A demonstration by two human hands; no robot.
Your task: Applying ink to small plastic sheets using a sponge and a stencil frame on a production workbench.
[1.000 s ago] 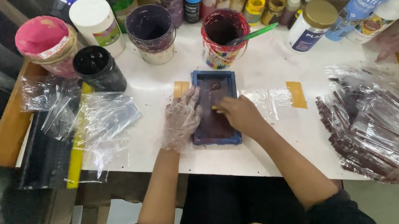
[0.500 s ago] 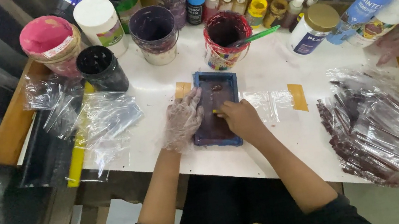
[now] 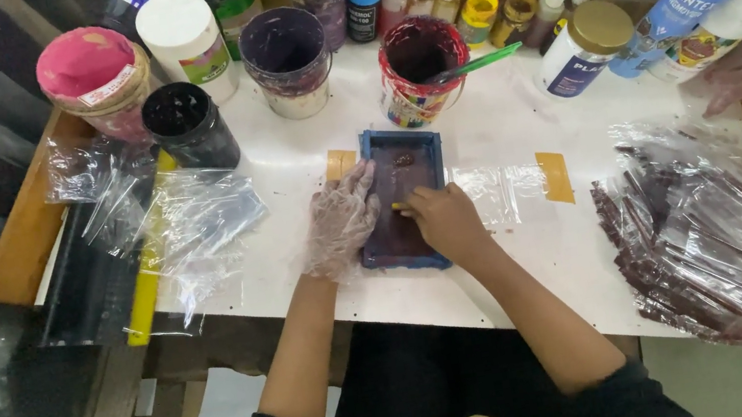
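Between both hands [image 3: 341, 223] [image 3: 444, 220] lies the blue frame [image 3: 403, 195].

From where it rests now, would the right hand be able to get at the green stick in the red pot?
Probably yes. The right hand lies on the blue frame, and the red pot with the green stick stands just beyond it, with only bare table between.

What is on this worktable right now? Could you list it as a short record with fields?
Left hand: left hand, in a clear plastic glove, rests on the left edge of the blue frame.
Right hand: bare right hand presses down inside the frame; whether it holds a tool is unclear.
Behind: red paint tub with a green stick, black tub, small bottles.
Right side: pile of clear bags.
Surface: white table.
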